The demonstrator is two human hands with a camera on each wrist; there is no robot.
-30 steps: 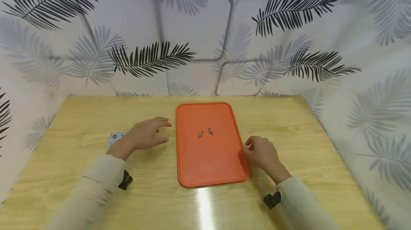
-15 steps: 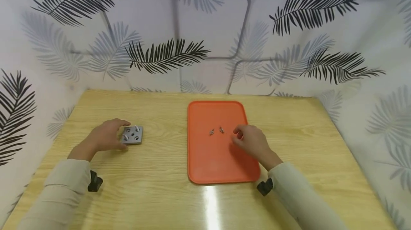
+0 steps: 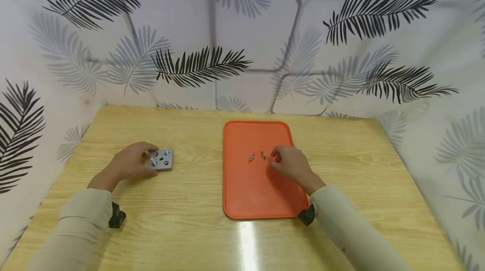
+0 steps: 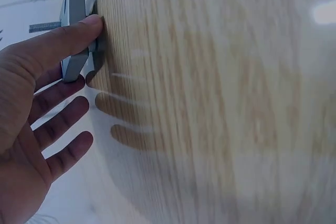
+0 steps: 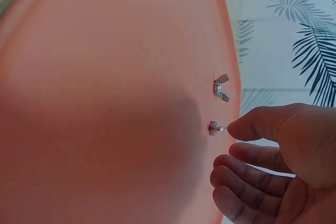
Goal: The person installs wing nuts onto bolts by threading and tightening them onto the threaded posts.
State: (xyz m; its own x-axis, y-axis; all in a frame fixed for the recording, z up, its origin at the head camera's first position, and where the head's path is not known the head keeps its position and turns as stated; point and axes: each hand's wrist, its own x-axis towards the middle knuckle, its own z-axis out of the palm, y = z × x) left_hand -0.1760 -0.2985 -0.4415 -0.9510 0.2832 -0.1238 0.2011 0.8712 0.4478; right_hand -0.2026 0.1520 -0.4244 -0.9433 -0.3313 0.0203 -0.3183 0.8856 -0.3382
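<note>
A square grey metal plate with holes and two upright threaded studs lies left on the table. My left hand grips its left part, thumb at the near edge and fingers at the far edge. In the left wrist view the thumb presses on the plate, beside a threaded stud. Two small wing nuts lie on the orange tray: a left wing nut and a right wing nut. My right hand hovers just right of them, fingers loosely bent, its thumb tip close to the nearer wing nut.
The orange tray with a raised rim sits mid-table. Pale wood table surrounds it, and a leaf-patterned backdrop stands behind. Each wrist wears a small black camera.
My left hand has gone left from beside the tray to the metal plate and taken hold of it. My right hand has moved left from the tray's right rim toward the wing nuts.
</note>
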